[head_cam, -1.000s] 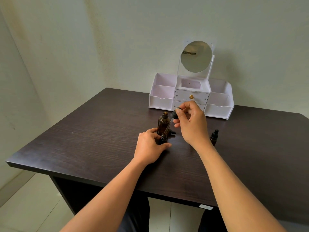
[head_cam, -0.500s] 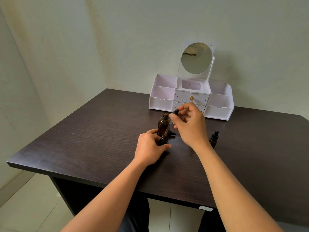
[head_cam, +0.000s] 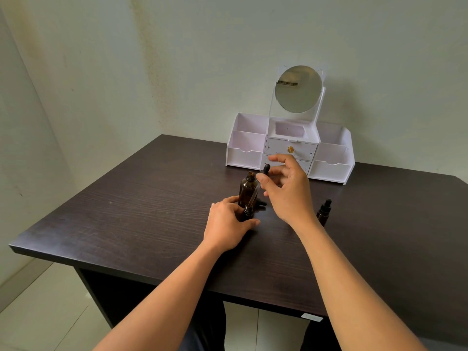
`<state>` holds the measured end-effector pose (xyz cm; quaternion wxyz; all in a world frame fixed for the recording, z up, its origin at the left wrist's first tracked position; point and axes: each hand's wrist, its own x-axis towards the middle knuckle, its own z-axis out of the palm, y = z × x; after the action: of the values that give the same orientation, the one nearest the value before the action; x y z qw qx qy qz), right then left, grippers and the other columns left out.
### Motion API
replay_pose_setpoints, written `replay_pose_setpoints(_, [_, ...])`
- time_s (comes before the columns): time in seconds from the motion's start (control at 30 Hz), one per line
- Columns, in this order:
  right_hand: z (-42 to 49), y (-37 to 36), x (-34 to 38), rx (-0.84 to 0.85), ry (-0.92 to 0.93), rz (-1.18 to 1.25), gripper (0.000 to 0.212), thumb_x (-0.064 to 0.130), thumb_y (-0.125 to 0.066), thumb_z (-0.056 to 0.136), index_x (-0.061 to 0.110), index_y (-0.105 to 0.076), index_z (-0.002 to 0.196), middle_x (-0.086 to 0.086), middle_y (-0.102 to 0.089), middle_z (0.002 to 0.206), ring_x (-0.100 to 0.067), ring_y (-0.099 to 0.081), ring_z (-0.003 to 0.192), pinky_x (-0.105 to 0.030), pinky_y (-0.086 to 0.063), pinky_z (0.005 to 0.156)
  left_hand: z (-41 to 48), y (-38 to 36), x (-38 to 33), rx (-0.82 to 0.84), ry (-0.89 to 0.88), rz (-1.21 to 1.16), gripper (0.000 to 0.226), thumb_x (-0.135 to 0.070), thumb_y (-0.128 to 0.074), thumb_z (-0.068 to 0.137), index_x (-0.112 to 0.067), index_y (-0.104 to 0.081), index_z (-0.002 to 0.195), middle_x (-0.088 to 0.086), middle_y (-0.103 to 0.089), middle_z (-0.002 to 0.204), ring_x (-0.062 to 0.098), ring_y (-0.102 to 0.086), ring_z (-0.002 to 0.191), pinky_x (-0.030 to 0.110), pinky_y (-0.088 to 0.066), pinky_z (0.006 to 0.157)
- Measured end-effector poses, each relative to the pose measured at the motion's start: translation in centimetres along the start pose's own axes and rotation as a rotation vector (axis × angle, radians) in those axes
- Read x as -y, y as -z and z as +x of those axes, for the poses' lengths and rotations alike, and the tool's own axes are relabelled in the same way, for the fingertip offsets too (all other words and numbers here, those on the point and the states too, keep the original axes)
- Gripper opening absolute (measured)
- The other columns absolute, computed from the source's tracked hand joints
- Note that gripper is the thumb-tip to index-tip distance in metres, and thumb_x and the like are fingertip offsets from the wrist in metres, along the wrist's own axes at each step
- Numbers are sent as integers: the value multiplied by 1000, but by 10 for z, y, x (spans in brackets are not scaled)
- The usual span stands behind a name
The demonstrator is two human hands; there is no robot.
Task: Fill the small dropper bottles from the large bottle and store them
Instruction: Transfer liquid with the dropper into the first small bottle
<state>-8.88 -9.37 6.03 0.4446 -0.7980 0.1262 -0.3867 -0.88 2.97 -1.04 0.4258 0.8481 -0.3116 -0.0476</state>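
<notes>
Here, above dark desk [head_cam: 126,211], right hand [head_cam: 288,191] pinches dropper [head_cam: 256,190]; left hand [head_cam: 225,224] seemingly grips bottle [head_cam: 248,212].

Matt wood-grain table [head_cam: 141,198], amber glass bottle [head_cam: 247,190]

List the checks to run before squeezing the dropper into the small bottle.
1. left hand grips the small amber glass bottle: ok.
2. right hand pinches the black-bulbed glass dropper: ok.
3. Dropper tip at the small bottle's mouth: ok.
4. large amber glass bottle upright and uncapped: ok.
5. Liquid inside the dropper: cannot tell.
</notes>
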Motion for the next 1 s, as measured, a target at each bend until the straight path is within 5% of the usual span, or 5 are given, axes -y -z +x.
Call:
replay_pose_setpoints(0.13, [0, -1, 0, -20, 4, -24, 15, 21, -74, 87, 30, -62, 87, 4, -69, 87, -18, -71, 81, -47, -60, 73, 1, -1, 1, -9, -7, -7, 37, -46, -83, 77, -22, -78, 105, -9, -50, 149, 21, -46, 133, 53, -34, 116])
replay_pose_setpoints(0.3, [5, 6, 13, -100, 73, 14, 24, 20, -74, 87, 24, -61, 107, 9, -64, 91, -16, -70, 80, -45, -61, 68, 2, -3, 4, -4, 17, -9, 39, -49, -84, 75, -24, -78, 105, -11, -48, 150, 23, -41, 137, 50, -38, 113])
replay_pose_setpoints(0.53, [26, 14, 33, -273, 187, 87, 24, 19, -73, 88, 19, -59, 108, 5, -66, 93, -18, -69, 79, -46, -60, 67, 2, -1, 4, 1, 28, -9, 43, -50, -83, 75, -23, -78, 108, -12, -48, 150, 22, -37, 139, 50, -34, 116])
replay_pose_setpoints(0.83, [33, 5, 24, -197, 194, 11, 23, 18, -72, 89, 17, -60, 109, 9, -64, 92, -16, -69, 82, -37, -60, 70, 3, -2, 4, 4, 16, 5, 42, -51, -83, 76, -24, -77, 107, -12, -48, 150, 23, -36, 140, 52, -32, 116])
replay_pose_setpoints(1.0, [42, 0, 18, -8, 134, -99, 15, 18, -61, 96, 22, -63, 110, 7, -66, 101, -16, -68, 90, -35, -60, 75, 4, -3, 5, 3, 11, -4, 40, -51, -83, 75, -24, -77, 105, -11, -48, 150, 22, -41, 139, 53, -34, 116])
